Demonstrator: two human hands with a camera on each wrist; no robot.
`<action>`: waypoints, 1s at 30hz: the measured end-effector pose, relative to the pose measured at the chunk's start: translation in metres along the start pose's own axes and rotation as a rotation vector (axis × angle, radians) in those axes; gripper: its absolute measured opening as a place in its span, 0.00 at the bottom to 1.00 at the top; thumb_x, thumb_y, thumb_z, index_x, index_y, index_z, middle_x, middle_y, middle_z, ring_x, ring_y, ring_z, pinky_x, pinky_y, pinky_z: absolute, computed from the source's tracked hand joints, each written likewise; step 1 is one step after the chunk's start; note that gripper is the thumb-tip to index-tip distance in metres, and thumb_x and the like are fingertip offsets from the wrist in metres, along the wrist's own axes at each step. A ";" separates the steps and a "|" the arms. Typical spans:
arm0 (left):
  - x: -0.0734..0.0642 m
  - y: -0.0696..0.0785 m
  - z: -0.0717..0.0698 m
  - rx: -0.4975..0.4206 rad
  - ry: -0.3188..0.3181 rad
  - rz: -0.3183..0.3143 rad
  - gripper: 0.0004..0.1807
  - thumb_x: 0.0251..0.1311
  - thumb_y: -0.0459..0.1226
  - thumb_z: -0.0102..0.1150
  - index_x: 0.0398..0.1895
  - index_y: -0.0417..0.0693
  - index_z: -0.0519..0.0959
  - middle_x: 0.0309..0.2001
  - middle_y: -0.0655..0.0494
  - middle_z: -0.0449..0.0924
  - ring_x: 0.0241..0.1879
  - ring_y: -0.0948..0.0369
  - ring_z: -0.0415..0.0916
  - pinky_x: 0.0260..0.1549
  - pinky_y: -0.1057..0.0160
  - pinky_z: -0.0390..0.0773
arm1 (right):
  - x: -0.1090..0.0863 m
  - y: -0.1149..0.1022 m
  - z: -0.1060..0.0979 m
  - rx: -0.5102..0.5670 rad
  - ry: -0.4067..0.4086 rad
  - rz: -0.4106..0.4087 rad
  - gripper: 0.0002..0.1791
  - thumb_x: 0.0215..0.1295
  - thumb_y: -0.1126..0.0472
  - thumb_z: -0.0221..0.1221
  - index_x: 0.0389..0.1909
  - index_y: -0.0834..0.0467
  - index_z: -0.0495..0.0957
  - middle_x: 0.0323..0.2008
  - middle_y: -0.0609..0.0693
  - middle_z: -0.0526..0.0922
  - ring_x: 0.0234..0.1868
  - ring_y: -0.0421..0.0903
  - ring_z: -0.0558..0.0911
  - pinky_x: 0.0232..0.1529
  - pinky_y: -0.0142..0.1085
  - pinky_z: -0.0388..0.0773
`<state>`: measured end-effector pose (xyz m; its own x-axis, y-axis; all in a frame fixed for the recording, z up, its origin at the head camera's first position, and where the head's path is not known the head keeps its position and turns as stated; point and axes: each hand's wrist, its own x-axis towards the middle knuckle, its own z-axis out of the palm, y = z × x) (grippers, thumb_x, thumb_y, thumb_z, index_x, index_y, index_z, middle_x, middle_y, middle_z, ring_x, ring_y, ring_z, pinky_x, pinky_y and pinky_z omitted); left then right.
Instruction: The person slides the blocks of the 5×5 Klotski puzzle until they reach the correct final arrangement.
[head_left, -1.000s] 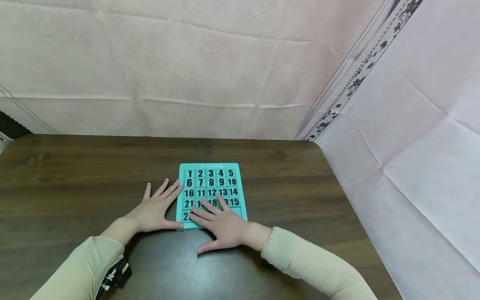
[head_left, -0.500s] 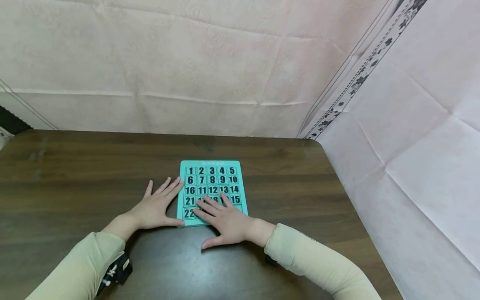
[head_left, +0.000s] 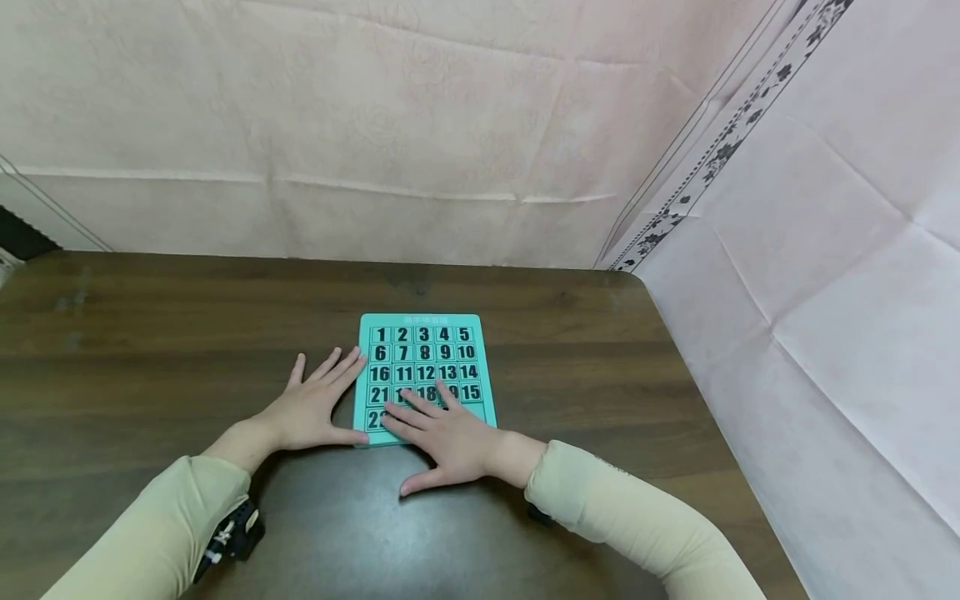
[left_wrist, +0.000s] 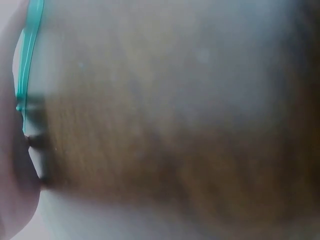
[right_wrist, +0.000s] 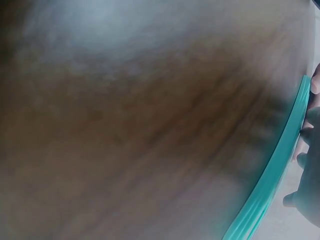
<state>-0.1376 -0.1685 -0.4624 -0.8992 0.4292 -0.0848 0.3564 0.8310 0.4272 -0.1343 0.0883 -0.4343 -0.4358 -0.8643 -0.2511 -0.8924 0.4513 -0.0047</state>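
A teal number sliding puzzle (head_left: 420, 320) lies flat on the wooden table, its black-numbered tiles (head_left: 425, 372) in rows. My left hand (head_left: 307, 412) is spread flat at its left side, with fingertips and thumb at the frame's edge. Across the lower rows rests my right hand (head_left: 453, 446), fingers straight and spread, thumb off the near edge. It hides several tiles in the two bottom rows. The left wrist view catches a strip of the puzzle's teal edge (left_wrist: 29, 55) beside the hand. In the right wrist view, fingers lie over the teal rim (right_wrist: 275, 170).
The brown wooden table (head_left: 187, 308) extends around the puzzle on all sides. A pale cloth (head_left: 322, 125) hangs behind its far edge, and a white cloth (head_left: 847, 275) with a floral border hangs on the right. A black device (head_left: 240, 533) sits at the left wrist.
My right hand's fingers shifted slightly right on the puzzle, uncovering the 22 tile, then came back left over part of it. The left hand keeps its place. The whole head view shifted a little.
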 end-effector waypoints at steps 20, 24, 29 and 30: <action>0.001 -0.001 0.000 0.001 -0.004 -0.002 0.63 0.42 0.73 0.53 0.75 0.50 0.43 0.75 0.49 0.40 0.74 0.43 0.37 0.62 0.30 0.28 | 0.004 0.001 -0.002 -0.025 -0.028 -0.004 0.49 0.58 0.24 0.39 0.74 0.43 0.35 0.75 0.44 0.35 0.76 0.46 0.36 0.71 0.58 0.36; 0.001 -0.001 -0.001 0.002 -0.012 -0.003 0.63 0.42 0.73 0.53 0.75 0.50 0.43 0.75 0.49 0.40 0.74 0.44 0.37 0.62 0.31 0.27 | 0.002 0.003 -0.002 0.007 -0.040 -0.004 0.49 0.59 0.25 0.40 0.74 0.42 0.34 0.75 0.44 0.34 0.76 0.46 0.35 0.71 0.57 0.35; 0.002 -0.001 -0.001 0.000 -0.019 -0.006 0.63 0.41 0.73 0.53 0.75 0.51 0.43 0.75 0.49 0.40 0.74 0.44 0.37 0.62 0.31 0.27 | -0.007 0.010 -0.001 0.059 -0.042 0.015 0.48 0.59 0.25 0.41 0.74 0.43 0.36 0.75 0.44 0.35 0.76 0.46 0.36 0.71 0.57 0.35; 0.002 -0.001 -0.001 -0.001 -0.020 -0.008 0.63 0.41 0.73 0.53 0.75 0.51 0.43 0.75 0.49 0.40 0.74 0.44 0.37 0.62 0.31 0.27 | -0.009 0.012 -0.001 0.067 -0.039 0.023 0.48 0.59 0.25 0.41 0.74 0.43 0.36 0.75 0.44 0.35 0.76 0.46 0.37 0.71 0.57 0.35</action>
<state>-0.1399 -0.1685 -0.4620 -0.8967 0.4297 -0.1062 0.3491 0.8340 0.4274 -0.1407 0.1015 -0.4314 -0.4498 -0.8451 -0.2889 -0.8718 0.4857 -0.0634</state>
